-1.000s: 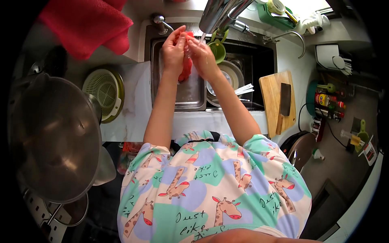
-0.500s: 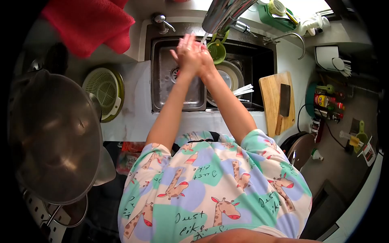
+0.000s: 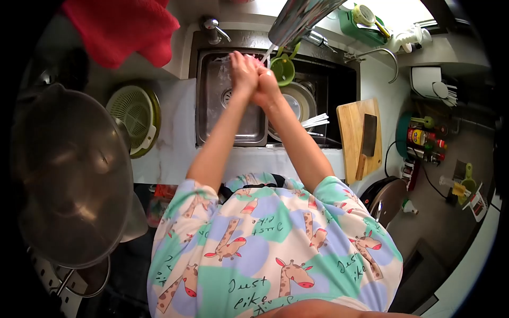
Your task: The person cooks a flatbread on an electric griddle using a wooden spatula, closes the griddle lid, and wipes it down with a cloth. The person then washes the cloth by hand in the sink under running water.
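My left hand lies with its fingers stretched out over my right hand, the two pressed together and wet. Of my right hand the back and thumb side show; its fingers are mostly hidden behind the left. Neither hand holds an object. Water runs from the chrome faucet down beside my fingertips. Below the hands is the left basin of the metal sink, with its drain visible. Just right of the stream sits a green strainer or cup with a handle.
The right basin holds a pot and white sticks. A cleaver lies on the cutting board. To the left are a colander, a red towel and a large metal pan close to my left arm.
My hands have slid against each other, the left turning slightly leftward and the right lower down. The drain shows more fully. The view has shifted slightly.
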Demonstrator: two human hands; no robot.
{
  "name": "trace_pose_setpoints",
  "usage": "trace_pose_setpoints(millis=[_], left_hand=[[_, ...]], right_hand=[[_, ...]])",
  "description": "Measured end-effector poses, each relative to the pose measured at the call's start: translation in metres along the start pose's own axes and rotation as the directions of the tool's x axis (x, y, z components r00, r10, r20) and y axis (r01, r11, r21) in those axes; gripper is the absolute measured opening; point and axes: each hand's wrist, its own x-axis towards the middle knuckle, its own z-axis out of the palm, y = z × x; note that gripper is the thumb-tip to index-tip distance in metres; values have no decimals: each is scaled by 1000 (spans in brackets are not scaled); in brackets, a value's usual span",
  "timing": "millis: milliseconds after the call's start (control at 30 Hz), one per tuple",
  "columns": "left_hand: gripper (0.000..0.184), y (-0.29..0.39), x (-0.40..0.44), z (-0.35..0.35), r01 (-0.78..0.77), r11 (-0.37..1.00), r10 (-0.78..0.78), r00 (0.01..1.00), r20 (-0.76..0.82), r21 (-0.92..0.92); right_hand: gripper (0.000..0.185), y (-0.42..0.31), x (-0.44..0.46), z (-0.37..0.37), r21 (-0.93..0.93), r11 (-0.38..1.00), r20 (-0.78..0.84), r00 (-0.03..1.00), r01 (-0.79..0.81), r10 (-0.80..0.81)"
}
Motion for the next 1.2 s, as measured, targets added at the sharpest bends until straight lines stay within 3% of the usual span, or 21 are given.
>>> trace_pose_setpoints(millis=[33,67,100,133,167,300,333,367,433,467,533,567,667,700,733,800,833,867,933,1067,1200], left_hand=[[61,22,-25,-7,-72,996,74,997,37,-46],[59,42,-47,-13,-134,987,141,987,80,-94],[64,29,-61,5,-257,945,249,966,63,203],[64,2,-51,29,-251,950,244,968,63,183],[65,-26,-23,58,-247,955,241,969,55,163],[76,-45,39,24,-49,970,10,986,164,239],[79,-34,31,17,-28,961,-14,989,148,274],[82,-16,3,23,-42,982,20,992,121,182],[83,1,-21,25,-61,992,49,992,114,107],[80,3,-21,20,-63,991,46,989,137,120],[75,13,-20,8,-60,989,36,984,172,134],[73,17,-15,2,-62,988,36,983,180,140],[94,31,13,-27,292,953,-300,943,142,79],[95,7,10,-4,147,974,-170,977,129,170],[96,34,-14,-12,99,995,-102,982,158,24],[75,42,-40,-7,-105,988,99,993,57,111],[76,48,-32,-11,-74,971,76,997,3,229],[95,49,-18,-21,143,982,-167,964,206,126],[92,48,3,-38,290,953,-300,942,149,85],[86,23,4,-44,366,784,-343,929,140,-502],[81,20,-19,-58,400,705,-340,915,215,-586]], right_hand=[[40,-16,24,-46,102,974,553,825,-204,115],[44,-19,40,-77,86,993,526,850,-80,22],[43,-16,23,-59,46,999,284,959,-2,-12],[42,-15,6,-38,-20,998,25,998,59,-59],[42,-3,15,-51,222,971,161,979,90,-127],[39,7,-11,9,-19,1000,53,999,8,-7],[41,5,-7,7,-34,999,67,997,26,-24],[44,-4,9,-14,-6,1000,289,957,-18,19],[49,-23,32,-44,37,991,673,737,-125,68],[51,-25,11,-40,-125,992,-84,996,-16,6],[51,-4,5,-25,105,988,-10,993,116,-115],[47,-7,-4,-12,4,998,62,997,56,-56],[43,6,-7,10,-96,995,54,998,-26,31],[42,1,-7,12,-80,996,49,998,-31,35],[42,-6,-7,11,-58,998,23,999,-22,23],[44,-14,-10,2,1,1000,-46,999,-6,6],[43,-9,0,-1,46,999,111,994,-25,20],[39,-11,-1,-9,-17,1000,87,996,-25,26],[44,-5,7,1,-215,976,124,990,-40,68],[20,-11,12,4,-8,995,-8,995,-104,104],[33,-11,19,-6,234,954,-60,976,-188,207]])
